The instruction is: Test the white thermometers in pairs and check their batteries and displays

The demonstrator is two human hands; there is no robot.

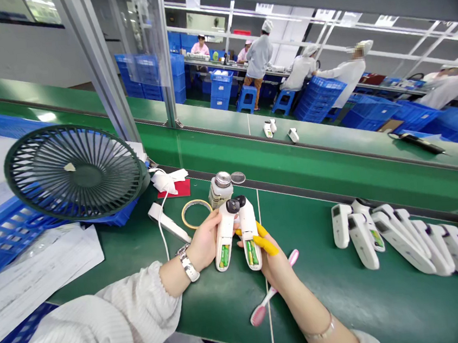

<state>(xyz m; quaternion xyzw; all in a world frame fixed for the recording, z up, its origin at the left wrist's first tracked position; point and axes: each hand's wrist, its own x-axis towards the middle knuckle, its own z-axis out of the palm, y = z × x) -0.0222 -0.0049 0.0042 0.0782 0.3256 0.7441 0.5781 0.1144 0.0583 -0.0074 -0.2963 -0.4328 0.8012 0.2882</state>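
My left hand [204,242] grips a white handheld thermometer [225,236] with its battery bay open and green batteries showing. Beside it, my right hand [271,254], with yellow finger cots, grips a second white thermometer [250,234], also open at the back with batteries inside. Both devices are held upright, side by side, just above the green table. A pink toothbrush [267,298] lies on the table under my right forearm.
A row of several white thermometers [404,240] lies at the right. A small bottle [218,189], a tape ring [194,213], a red card [177,189] and a dark green fan [74,171] sit ahead-left. Papers [38,268] lie left. Co-workers in white sit behind the conveyor [293,156].
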